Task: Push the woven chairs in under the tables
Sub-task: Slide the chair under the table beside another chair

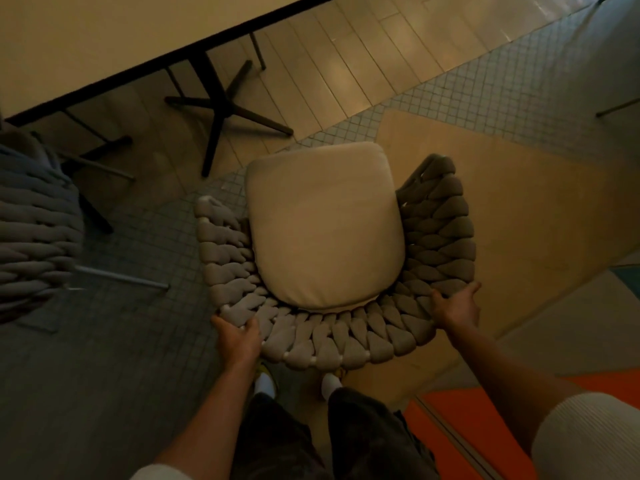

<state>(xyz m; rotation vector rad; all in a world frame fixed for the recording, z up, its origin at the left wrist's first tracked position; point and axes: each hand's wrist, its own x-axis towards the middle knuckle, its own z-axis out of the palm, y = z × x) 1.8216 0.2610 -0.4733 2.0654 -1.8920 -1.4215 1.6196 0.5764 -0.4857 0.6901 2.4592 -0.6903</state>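
My left hand (239, 336) and right hand (455, 306) grip the woven chair (346, 341) back, short of the desk (104, 36); push forward next.

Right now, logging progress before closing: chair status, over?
Left grip, right grip hold woven chair back. Chair short of table, not under. Table base ahead; second chair left.

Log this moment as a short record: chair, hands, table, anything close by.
chair: woven chair with tan cushion, facing the table, seat fully out from under the tabletop
left hand: left hand grips the left rear of the backrest
right hand: right hand grips the right rear of the backrest
table: pale top, dark edge, black cross-shaped base beneath
nearby: second woven chair at the left edge of view
task state: not yet pushed in
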